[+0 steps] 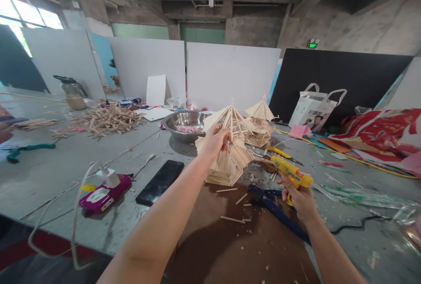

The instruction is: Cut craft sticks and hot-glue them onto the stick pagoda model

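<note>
My left hand [215, 140] is closed on a pointed roof [234, 115] of thin wooden sticks, above a stick-built model house [223, 168]. Whether the roof rests on the house cannot be made out. My right hand [300, 200] grips a yellow hot glue gun [289, 171], its nozzle pointing left towards the house. Below the gun lie dark blue-handled pliers [279, 214], and short loose sticks [232, 219] are scattered on the brown board [210, 244]. Behind stands a second stick model [262, 113] with a pointed roof.
Left of my arm are a black phone [160, 182] and a purple power strip [105, 194] with a white charger. Farther back sit a metal bowl [184, 133] and a stick pile [112, 119]. Yellow-handled cutters [279, 152] and a white bag [309, 111] are on the right.
</note>
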The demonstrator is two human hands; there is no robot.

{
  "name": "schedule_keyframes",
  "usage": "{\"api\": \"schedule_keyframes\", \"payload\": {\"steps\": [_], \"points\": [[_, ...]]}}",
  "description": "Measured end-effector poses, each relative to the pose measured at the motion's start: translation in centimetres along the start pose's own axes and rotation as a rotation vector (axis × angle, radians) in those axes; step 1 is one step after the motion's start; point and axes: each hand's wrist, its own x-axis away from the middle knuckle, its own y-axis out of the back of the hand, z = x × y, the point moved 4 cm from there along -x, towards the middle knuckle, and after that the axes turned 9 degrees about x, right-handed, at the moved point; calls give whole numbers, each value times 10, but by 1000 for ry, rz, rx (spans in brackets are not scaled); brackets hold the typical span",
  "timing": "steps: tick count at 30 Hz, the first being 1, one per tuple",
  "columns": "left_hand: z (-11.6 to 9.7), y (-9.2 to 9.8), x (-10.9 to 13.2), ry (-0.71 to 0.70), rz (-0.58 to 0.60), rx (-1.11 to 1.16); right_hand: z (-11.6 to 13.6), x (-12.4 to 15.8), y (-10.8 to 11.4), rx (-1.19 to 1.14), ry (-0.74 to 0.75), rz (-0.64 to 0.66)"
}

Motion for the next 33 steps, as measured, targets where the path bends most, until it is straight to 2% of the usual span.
{"api": "schedule_keyframes", "payload": {"steps": [5, 13, 19, 22, 29, 33], "points": [[1, 3, 4, -62, 55, -12, 2, 1, 0, 10, 4, 1], [3, 7, 8, -120, -6, -121, 1, 1, -1, 17, 10, -2], [-2, 7, 12, -279, -97, -459, 4, 2, -1, 28, 5, -9], [-4, 6, 14, -298, -162, -589, 5, 2, -1, 21, 8, -9], [-7, 5, 20, -316, -287, -648, 2, 1, 0, 2, 11, 2], [-7, 4, 26, -360, -303, -695, 2, 1, -1, -11, -3, -3]]}}
